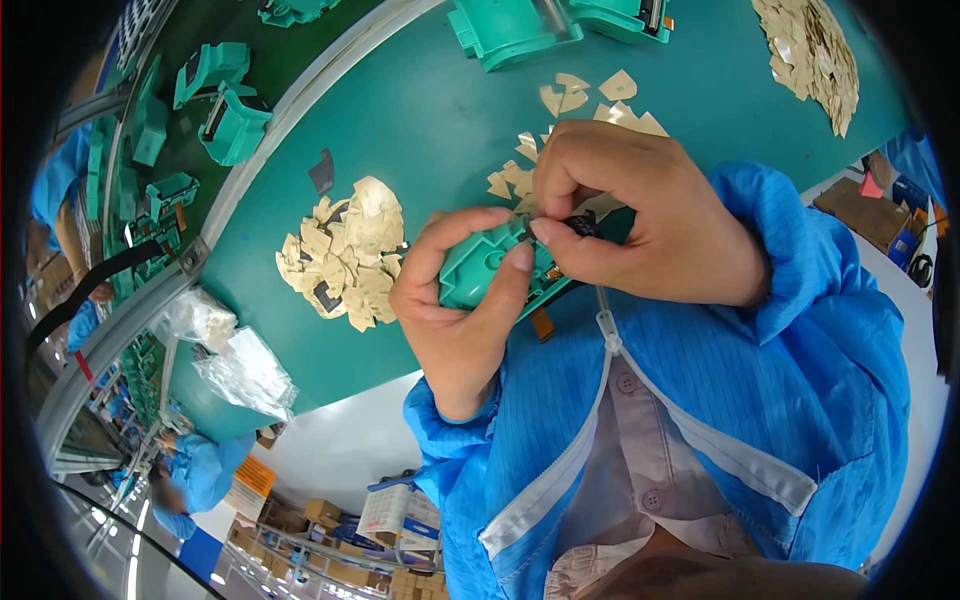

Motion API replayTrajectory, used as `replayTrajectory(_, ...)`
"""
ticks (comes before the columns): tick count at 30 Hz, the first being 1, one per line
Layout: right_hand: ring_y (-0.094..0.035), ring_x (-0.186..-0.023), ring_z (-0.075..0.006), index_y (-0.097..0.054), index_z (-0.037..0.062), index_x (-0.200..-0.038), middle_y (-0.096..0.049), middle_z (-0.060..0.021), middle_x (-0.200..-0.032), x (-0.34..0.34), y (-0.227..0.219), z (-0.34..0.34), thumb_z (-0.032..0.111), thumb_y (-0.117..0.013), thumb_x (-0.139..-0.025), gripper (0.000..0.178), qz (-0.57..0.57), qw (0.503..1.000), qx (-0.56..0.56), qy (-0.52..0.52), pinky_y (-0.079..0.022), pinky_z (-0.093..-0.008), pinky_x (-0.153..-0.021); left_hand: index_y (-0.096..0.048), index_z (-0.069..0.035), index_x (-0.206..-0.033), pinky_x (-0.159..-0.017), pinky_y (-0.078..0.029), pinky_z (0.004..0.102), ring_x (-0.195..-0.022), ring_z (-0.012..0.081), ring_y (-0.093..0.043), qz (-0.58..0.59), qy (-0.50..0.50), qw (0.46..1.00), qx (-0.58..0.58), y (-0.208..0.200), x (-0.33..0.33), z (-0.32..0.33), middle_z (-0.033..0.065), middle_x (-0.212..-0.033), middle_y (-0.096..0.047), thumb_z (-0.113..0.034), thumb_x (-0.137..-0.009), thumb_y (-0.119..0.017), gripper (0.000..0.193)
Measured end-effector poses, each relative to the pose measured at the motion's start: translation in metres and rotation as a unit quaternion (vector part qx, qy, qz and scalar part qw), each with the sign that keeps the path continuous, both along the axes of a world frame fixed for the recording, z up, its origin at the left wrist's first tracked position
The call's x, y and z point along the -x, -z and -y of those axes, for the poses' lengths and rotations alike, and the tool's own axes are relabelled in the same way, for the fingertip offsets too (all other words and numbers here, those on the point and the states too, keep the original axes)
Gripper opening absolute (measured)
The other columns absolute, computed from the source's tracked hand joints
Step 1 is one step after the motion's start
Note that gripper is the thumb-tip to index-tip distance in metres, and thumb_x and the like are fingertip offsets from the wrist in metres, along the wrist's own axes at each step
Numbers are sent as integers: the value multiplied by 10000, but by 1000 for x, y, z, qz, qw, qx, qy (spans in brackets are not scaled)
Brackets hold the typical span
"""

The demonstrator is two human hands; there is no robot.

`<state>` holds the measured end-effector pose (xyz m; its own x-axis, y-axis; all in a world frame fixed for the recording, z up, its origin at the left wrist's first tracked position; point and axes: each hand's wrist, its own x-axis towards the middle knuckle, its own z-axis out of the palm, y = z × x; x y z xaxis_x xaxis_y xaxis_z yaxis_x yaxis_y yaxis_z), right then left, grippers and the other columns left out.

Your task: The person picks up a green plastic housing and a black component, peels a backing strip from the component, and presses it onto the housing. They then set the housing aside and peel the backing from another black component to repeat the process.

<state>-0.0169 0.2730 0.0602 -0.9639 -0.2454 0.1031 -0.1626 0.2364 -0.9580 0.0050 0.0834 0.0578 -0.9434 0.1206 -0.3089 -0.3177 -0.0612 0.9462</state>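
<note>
My left hand [450,320] is closed around a green plastic housing [472,272], thumb on its near side and fingers along its far side. The housing is held close to my blue jacket, with a short orange-brown flex strip [542,325] sticking out below it. Thumb and forefinger of my right hand [650,225] pinch together at the housing's right part. What lies between those fingertips is too small to make out. A black part [582,223] shows just under the right fingers, and the right hand hides much of that end.
Left of my hands lies a heap of cream die-cut pieces [345,255]; loose ones [618,85] lie beyond, another heap [808,60] far right. Green housings [510,30] stand at the far edge. A metal rail [290,100] borders a line carrying more housings [235,130]. Clear bags [245,370] lie left.
</note>
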Motion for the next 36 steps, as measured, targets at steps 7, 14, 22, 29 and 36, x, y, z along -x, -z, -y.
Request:
replayTrajectory(7, -550, -652, -276, -492, 32, -794, -531, -104, -726, 1, 0, 1, 61, -712, -771, 223, 1, 1000, -1, 0, -432, -378, -584, -677, -15, -1081, -802, -471, 224, -883, 90, -608, 3, -9, 1000, -10, 1, -1, 1, 41, -990, -658, 75, -823, -736, 279)
replayTrajectory(14, -547, -651, -283, -489, 36, -794, -523, -103, -725, 1, 3, 0, 80, -709, -777, 225, -4, 1000, -8, -8, -424, -390, -578, -674, -12, -1083, -808, -472, 229, -885, 92, -606, 7, -5, 1000, -4, 3, -1, 1, 41, -987, -656, 77, -807, -745, 299)
replayTrajectory(22, -562, -676, -220, -536, 35, -825, -559, -78, -760, 1, -3, -3, 48, -702, -810, 168, 25, 999, -10, -22, -441, -342, -600, -670, -12, -1081, -798, -468, 233, -885, 94, -600, 28, -17, 999, -26, 3, -2, 2, 43, -987, -649, 90, -785, -730, 319)
replayTrajectory(29, -630, -731, -132, -634, 6, -918, -664, -74, -793, 6, 0, -15, 229, -681, -922, 227, 239, 950, 148, -138, -504, -285, -646, -659, -13, -1036, -743, -420, 236, -810, 108, -540, -10, -11, 984, -176, 20, -5, 8, 48, -912, -581, 54, -756, -726, 295)
replayTrajectory(36, -636, -730, -136, -662, -9, -934, -673, -81, -797, 9, -3, -17, 256, -673, -937, 265, 304, 921, 176, -170, -503, -283, -649, -643, -20, -1011, -725, -393, 257, -803, 132, -499, 11, -3, 974, -225, 32, -7, 12, 59, -887, -538, -60, -710, -765, 327)
